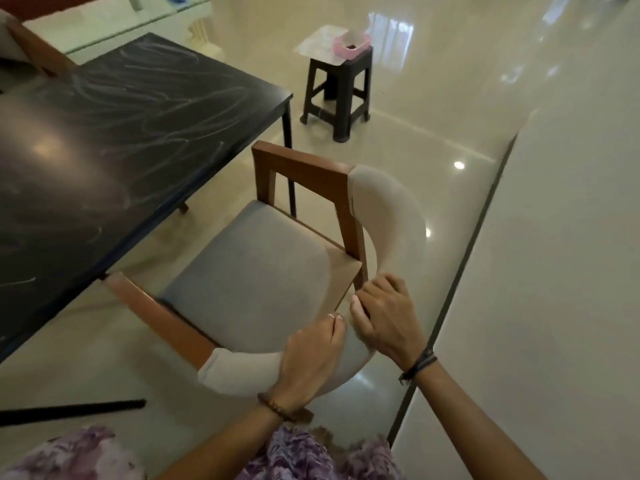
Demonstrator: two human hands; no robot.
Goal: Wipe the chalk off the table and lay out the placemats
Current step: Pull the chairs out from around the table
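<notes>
The black table fills the left side, its top streaked with pale chalk marks. In front of me stands a wooden chair with a grey seat and a curved cream padded backrest. My left hand grips the backrest from above, fingers curled over its top edge. Right beside it, my right hand grips the same backrest, fingers wrapped round it. A light placemat lies on the dark stool at the back, with a pink tub on it.
A dark plastic stool stands on the glossy tiled floor beyond the table's corner. A second chair sits at the far left, and a glass-topped table is behind it. A black bar lies low at the left.
</notes>
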